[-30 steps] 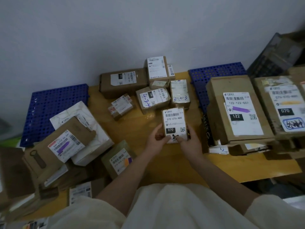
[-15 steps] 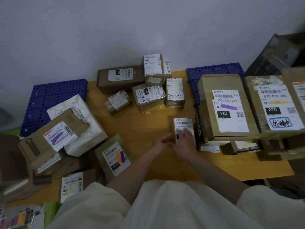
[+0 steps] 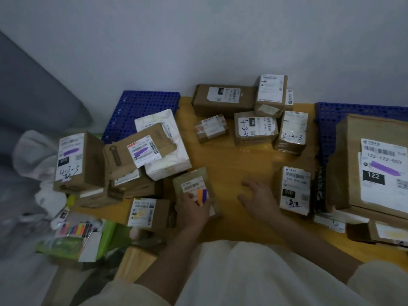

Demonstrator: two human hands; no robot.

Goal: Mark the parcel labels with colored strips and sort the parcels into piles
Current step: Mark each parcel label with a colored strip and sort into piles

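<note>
The left hand (image 3: 194, 209) grips a flat padded parcel (image 3: 194, 186) bearing orange and purple strips. The right hand (image 3: 259, 198) hovers, fingers spread, beside a rectangular cardboard box (image 3: 294, 189).

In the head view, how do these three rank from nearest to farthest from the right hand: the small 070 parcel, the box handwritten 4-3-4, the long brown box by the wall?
From the right hand:
1. Small white-labelled 070 parcel, just to its right.
2. Brown box handwritten 4-3-4, beyond it, mid-table.
3. Long brown cardboard box, at the wall.
</note>
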